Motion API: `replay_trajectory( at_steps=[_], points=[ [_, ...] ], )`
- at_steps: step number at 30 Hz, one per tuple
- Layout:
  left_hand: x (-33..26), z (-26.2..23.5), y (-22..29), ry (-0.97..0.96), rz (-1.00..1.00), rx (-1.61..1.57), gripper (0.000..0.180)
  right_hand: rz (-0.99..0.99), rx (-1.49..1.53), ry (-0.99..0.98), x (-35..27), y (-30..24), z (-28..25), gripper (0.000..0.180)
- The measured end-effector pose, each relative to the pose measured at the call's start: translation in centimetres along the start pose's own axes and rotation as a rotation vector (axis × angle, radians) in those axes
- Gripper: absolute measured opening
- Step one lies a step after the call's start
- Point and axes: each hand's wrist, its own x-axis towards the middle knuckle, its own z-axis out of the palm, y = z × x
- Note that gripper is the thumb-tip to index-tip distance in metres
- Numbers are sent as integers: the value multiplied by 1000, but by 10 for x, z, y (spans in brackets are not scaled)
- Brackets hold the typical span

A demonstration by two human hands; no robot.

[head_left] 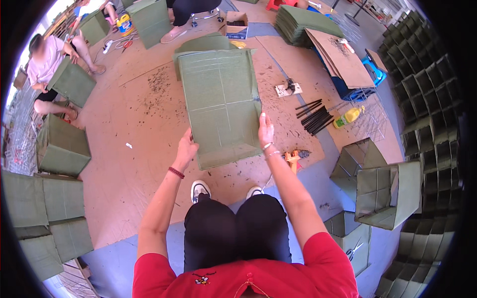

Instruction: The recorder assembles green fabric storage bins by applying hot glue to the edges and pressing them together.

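Between my two hands is a green fabric box (213,107) with thin wires crossing its face. It is tilted toward me above the cardboard floor covering. My left hand (185,149) grips its lower left edge, with the fingertips partly hidden. Along the right edge lies my right hand (266,131), fingers pressed to the side and pointing away from me. Behind this box, another green piece (201,43) shows in part. An orange power drill (296,158) rests on the floor just right of my right forearm.
Black strips (315,118) and a yellow bottle (349,117) lie to the right. Stacked green boxes (422,94) line the right side. Scissors (354,250) rest on a box at lower right. A co-worker (54,64) sits at left with a green box.
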Motion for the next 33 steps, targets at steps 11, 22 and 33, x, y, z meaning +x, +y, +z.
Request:
replay_trajectory(
  at_steps=[11,22,33],
  points=[
    [-81,-30,-41,-66,-130,-678,52,218,454,-13,-110,18,-53,57],
    [-26,-29,-33,77,-332,-754,44,452,811,-147,-74,30,-33,52],
    [-24,-33,-35,-152,-211,-412,41,177,658,-323,-33,134,-15,40]
  ],
)
